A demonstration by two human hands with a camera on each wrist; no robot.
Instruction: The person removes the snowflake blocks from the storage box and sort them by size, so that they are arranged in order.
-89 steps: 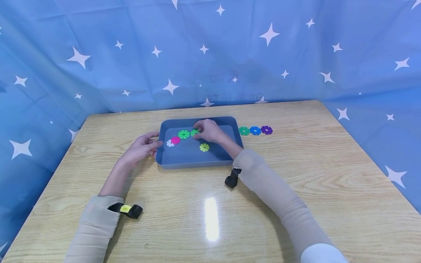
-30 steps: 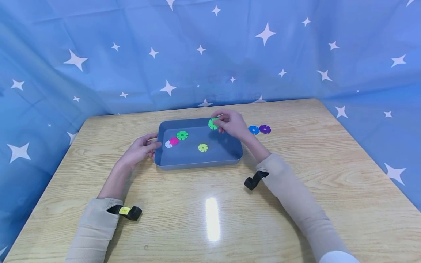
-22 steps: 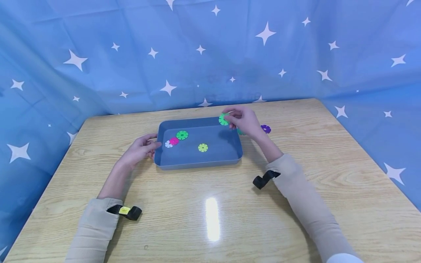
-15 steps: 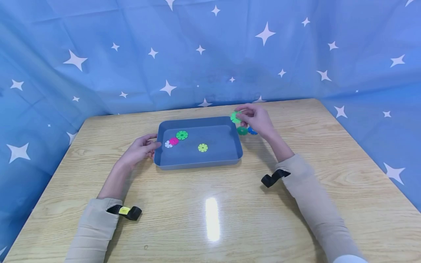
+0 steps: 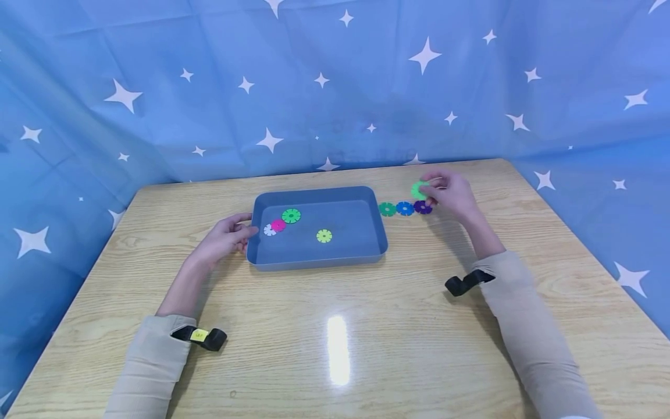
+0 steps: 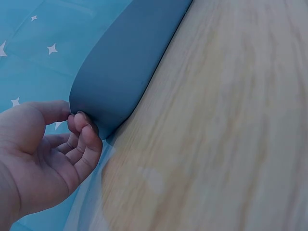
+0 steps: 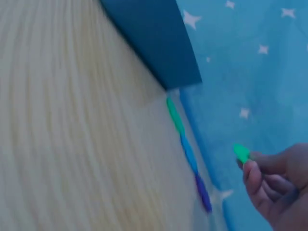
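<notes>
My right hand pinches a bright green notched disc by its edge, raised above the table behind a purple disc. The right wrist view shows the held disc edge-on between thumb and fingertips. My left hand holds the left end of a shallow blue-grey tray, thumb at the rim and curled fingers against the outer wall. Inside the tray lie a green disc, a pink disc overlapping a white disc, and a yellow disc.
Right of the tray, a darker green disc, a blue disc and the purple one lie in a row on the wooden table. A blue star-patterned curtain hangs behind the table's far edge.
My right hand has lifted the bright green disc out of the tray and carried it right, past the tray's edge, to above the purple disc. My left hand has stayed at the tray.
</notes>
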